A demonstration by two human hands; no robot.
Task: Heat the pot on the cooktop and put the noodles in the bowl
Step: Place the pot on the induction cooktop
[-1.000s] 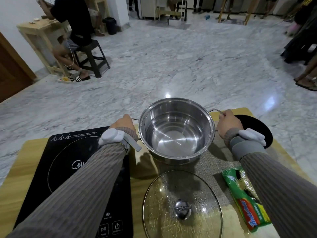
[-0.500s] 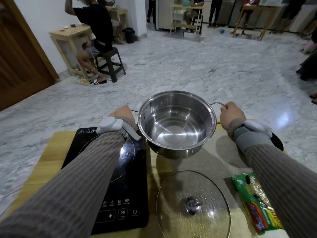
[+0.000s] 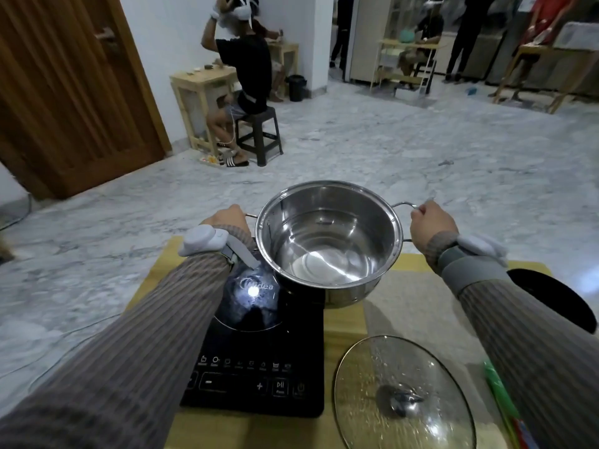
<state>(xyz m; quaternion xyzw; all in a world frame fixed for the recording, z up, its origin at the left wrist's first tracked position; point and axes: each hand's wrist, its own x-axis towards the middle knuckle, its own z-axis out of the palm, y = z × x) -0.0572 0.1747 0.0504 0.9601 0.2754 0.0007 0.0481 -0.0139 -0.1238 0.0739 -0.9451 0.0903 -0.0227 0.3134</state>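
A shiny steel pot (image 3: 329, 241) with a little water hangs in the air, tilted, over the right rear part of the black induction cooktop (image 3: 259, 351). My left hand (image 3: 223, 218) grips its left handle and my right hand (image 3: 429, 223) grips its right handle. The black bowl (image 3: 557, 299) sits at the table's right edge, partly behind my right sleeve. Only a green sliver of the noodle packet (image 3: 500, 393) shows beside that sleeve.
A glass lid (image 3: 402, 396) lies knob-up on a grey mat (image 3: 421, 306) at the front right of the wooden table (image 3: 343, 325). Beyond the table is marble floor, with a person seated on a stool at the far left and others further back.
Both hands have lifted the pot off the mat and carried it left, so it now hangs partly over the cooktop. My head has tipped up and turned left.
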